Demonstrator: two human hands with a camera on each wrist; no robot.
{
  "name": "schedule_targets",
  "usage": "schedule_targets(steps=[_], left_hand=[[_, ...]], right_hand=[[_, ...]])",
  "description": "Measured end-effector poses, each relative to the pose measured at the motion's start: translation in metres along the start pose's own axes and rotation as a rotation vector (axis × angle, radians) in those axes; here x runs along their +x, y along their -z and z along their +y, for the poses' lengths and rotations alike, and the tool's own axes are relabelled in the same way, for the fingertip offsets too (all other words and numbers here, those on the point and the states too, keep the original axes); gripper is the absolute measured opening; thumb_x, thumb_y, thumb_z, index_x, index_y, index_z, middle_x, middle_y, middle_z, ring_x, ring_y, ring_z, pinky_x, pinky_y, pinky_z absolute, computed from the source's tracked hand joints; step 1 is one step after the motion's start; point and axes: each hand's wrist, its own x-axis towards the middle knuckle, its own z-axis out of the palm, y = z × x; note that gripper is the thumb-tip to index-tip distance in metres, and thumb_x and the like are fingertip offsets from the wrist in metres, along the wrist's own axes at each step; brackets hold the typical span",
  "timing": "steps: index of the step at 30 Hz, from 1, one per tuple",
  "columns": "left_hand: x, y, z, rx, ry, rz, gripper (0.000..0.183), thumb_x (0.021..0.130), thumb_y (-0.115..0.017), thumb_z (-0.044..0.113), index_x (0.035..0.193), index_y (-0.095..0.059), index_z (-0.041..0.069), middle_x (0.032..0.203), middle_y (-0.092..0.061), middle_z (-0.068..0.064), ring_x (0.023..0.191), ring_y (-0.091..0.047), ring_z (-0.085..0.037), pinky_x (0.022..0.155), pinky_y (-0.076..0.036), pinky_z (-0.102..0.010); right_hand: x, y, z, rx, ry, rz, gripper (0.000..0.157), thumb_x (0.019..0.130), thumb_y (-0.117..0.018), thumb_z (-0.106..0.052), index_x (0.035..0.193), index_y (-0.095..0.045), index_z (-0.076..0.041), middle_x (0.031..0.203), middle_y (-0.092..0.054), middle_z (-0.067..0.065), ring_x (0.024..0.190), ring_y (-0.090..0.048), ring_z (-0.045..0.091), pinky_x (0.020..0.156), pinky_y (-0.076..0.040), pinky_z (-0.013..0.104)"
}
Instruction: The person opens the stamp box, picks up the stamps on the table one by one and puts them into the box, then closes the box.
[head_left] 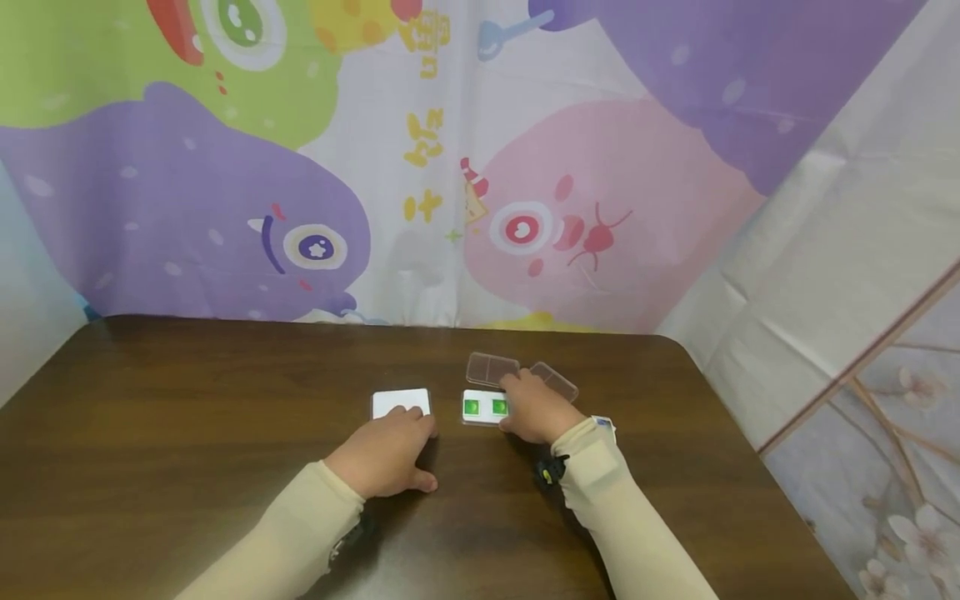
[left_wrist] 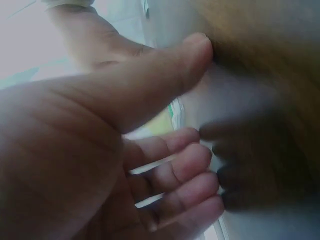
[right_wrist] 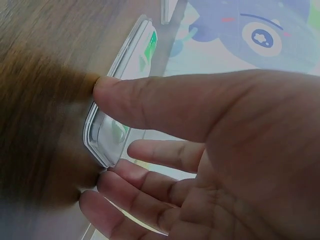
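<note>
A clear flat case (head_left: 486,418) with a white insert and two green square pictures lies on the table. My right hand (head_left: 536,407) is at its right end, thumb by the near edge and fingertips toward the far edge. In the right wrist view the thumb overlaps the side of the case and the loosely bent fingers sit around its end corner. To the left lies a flat, squarish white piece (head_left: 401,400) with a clear rim. My left hand (head_left: 386,454) reaches over its near edge, fingers close together and thumb spread away to the right.
Behind the green-pictured case lie two clear, divided covers (head_left: 492,368), the right one (head_left: 557,382) partly behind my hand. A small white piece with a blue picture (head_left: 604,425) shows past the right sleeve. A printed cartoon cloth (head_left: 420,275) hangs beyond the brown table (head_left: 225,400).
</note>
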Motion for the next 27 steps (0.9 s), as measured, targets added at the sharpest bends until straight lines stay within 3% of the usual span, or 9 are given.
schedule_targets(steps=[2,6,10,13,16,20,27], left_hand=[[0.003,0.001,-0.007,0.003,-0.056,0.022,0.047,0.08,-0.09,0.033,0.111,-0.067,0.008,0.1,-0.064,-0.004,0.097,-0.061,-0.025,0.088,-0.053,-0.045],[0.007,0.006,-0.027,0.035,-0.134,0.14,0.039,0.082,-0.088,0.03,0.108,-0.065,0.012,0.096,-0.061,0.002,0.092,-0.058,-0.019,0.083,-0.053,-0.041],[0.005,0.016,-0.048,0.036,-0.035,0.197,0.054,0.08,-0.09,0.026,0.121,-0.063,0.005,0.109,-0.061,-0.008,0.101,-0.056,-0.029,0.087,-0.053,-0.046],[0.003,0.02,-0.063,0.011,0.065,0.153,0.07,0.079,-0.09,0.027,0.134,-0.058,-0.002,0.122,-0.059,-0.019,0.111,-0.056,-0.039,0.094,-0.051,-0.053],[0.002,0.02,-0.075,-0.015,0.12,0.101,0.079,0.08,-0.089,0.032,0.14,-0.054,-0.005,0.13,-0.057,-0.024,0.119,-0.055,-0.044,0.099,-0.049,-0.056],[0.003,0.018,-0.082,-0.032,0.131,0.083,0.077,0.08,-0.088,0.037,0.137,-0.058,-0.004,0.127,-0.059,-0.022,0.117,-0.056,-0.041,0.097,-0.049,-0.057],[0.005,0.021,-0.08,-0.027,0.14,0.115,0.06,0.079,-0.089,0.033,0.124,-0.068,0.0,0.113,-0.061,-0.017,0.101,-0.058,-0.034,0.086,-0.052,-0.054]], right_hand=[[0.0,0.0,0.001,0.002,0.001,0.004,0.054,0.091,-0.08,-0.018,0.135,-0.056,0.002,0.126,-0.057,0.022,0.11,-0.056,0.033,0.093,-0.049,0.049],[-0.001,0.0,0.0,0.002,0.006,0.01,0.055,0.09,-0.08,-0.016,0.135,-0.056,0.002,0.126,-0.057,0.022,0.109,-0.056,0.034,0.094,-0.049,0.049],[-0.001,0.0,0.0,0.006,0.006,0.009,0.055,0.09,-0.08,-0.016,0.136,-0.055,0.002,0.126,-0.056,0.022,0.111,-0.057,0.034,0.094,-0.05,0.049],[0.0,0.0,0.0,0.01,0.004,0.009,0.056,0.091,-0.079,-0.016,0.138,-0.053,0.003,0.128,-0.056,0.023,0.114,-0.057,0.035,0.095,-0.05,0.049],[0.001,-0.001,0.001,0.011,0.011,0.015,0.056,0.092,-0.078,-0.016,0.139,-0.053,0.003,0.13,-0.056,0.023,0.117,-0.057,0.035,0.098,-0.049,0.049],[0.001,-0.002,0.002,0.015,0.015,0.023,0.056,0.092,-0.078,-0.015,0.139,-0.053,0.004,0.129,-0.056,0.023,0.116,-0.057,0.035,0.098,-0.049,0.049],[0.001,-0.001,0.001,0.018,0.012,0.051,0.055,0.092,-0.078,-0.014,0.137,-0.053,0.005,0.126,-0.057,0.023,0.113,-0.058,0.035,0.098,-0.05,0.049]])
